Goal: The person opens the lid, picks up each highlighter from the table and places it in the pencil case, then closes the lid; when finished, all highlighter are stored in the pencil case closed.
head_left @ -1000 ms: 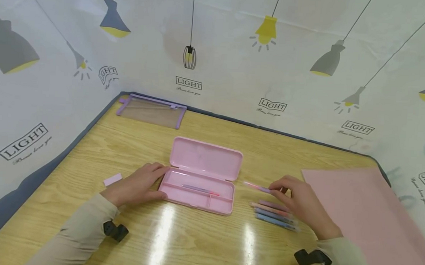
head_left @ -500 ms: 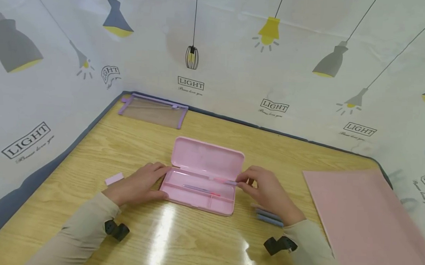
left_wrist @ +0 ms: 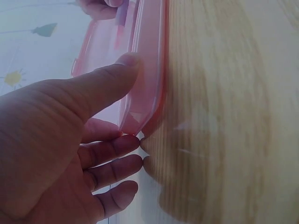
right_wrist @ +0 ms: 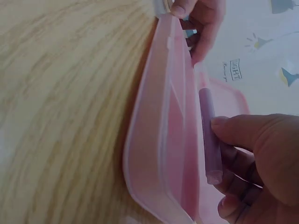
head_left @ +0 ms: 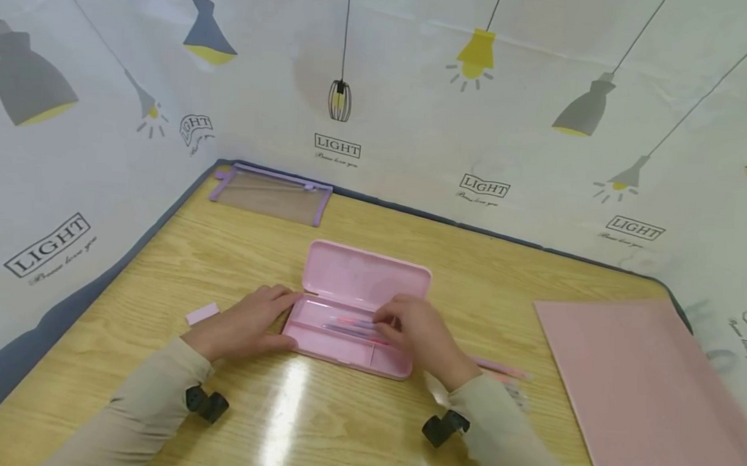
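A pink pencil case (head_left: 343, 355) lies with its lid (head_left: 365, 278) raised, showing a long rear compartment and smaller front ones. At its left end, my left hand (head_left: 244, 328) holds it, thumb (left_wrist: 110, 84) on the front rim and fingers round the end. My right hand (head_left: 422, 336) pinches a purple-capped pen (right_wrist: 211, 135) between thumb and fingers, low over the rear compartment. Another purple-and-pink pen (head_left: 347, 331) lies in that compartment, partly hidden by the hand. To the right, more pens (head_left: 499, 367) lie on the table, partly covered by my right wrist.
A small pale pink block, perhaps an eraser, (head_left: 203, 314) lies left of my left hand. A mesh zip pouch with purple edging (head_left: 271, 195) is at the back left. A large pink sheet (head_left: 636, 383) covers the table's right side. Printed cloth (head_left: 410, 109) stands behind.
My right hand has carried the pen leftward from beside the table pens, past the case's right end, and down into the rear compartment's area. My left hand has stayed at the case.
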